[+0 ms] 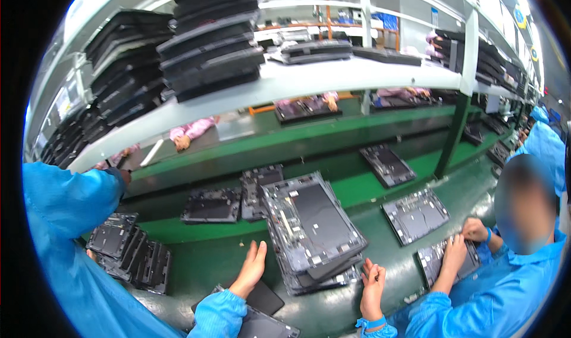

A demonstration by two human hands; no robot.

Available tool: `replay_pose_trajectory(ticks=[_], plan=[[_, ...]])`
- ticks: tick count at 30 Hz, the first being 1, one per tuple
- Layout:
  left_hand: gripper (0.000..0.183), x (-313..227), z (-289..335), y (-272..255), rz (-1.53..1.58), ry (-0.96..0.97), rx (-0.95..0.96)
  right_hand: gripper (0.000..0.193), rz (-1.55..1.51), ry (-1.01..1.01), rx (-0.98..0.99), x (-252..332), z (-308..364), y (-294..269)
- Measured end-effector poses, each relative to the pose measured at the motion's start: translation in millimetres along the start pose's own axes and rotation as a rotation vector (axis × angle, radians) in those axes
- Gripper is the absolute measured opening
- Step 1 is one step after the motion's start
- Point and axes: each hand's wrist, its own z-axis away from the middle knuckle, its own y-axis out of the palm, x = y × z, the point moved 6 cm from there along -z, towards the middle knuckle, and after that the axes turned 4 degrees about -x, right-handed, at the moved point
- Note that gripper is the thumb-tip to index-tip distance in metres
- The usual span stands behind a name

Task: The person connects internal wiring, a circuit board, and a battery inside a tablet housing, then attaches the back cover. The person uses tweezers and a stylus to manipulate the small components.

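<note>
A stack of dark laptop bottom cases [318, 219] with exposed inner parts stands at the middle of the green bench, its top case tilted and slightly skewed from those below. My left hand [251, 271] is at the stack's left side, fingers stretched out, apart from it and holding nothing. At the lower right corner of the stack is my right hand [373, 290], its fingers loosely bent and apart. I see nothing held in it. Below my left hand, partly hidden by my sleeve, lie flat dark panels [267, 321].
Behind the stack lie more laptop cases [211, 205], another case [388, 165] and one [416, 216] to the right. A co-worker's hands [455, 252] work on a case at right. At left, near another person's blue sleeve, stand piled cases [113, 237]. A white shelf [357, 73] overhangs.
</note>
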Motion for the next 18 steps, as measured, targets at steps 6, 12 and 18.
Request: replay_pose_trajectory(ticks=[6,12,18], plan=[[0.076,43.7,-70.5,80.3,0.585,-0.193,0.200,0.033,-0.317,0.255,0.057,-27.2,-36.2,39.6],[0.086,28.0,-75.3,118.3,0.707,-0.104,0.274,0.044,-0.312,0.238,-0.056,-27.9,-71.1,21.9],[0.075,-10.7,-79.9,160.0,0.429,-0.051,0.105,0.047,-0.335,0.154,-0.097,-10.1,-110.1,-14.1]])
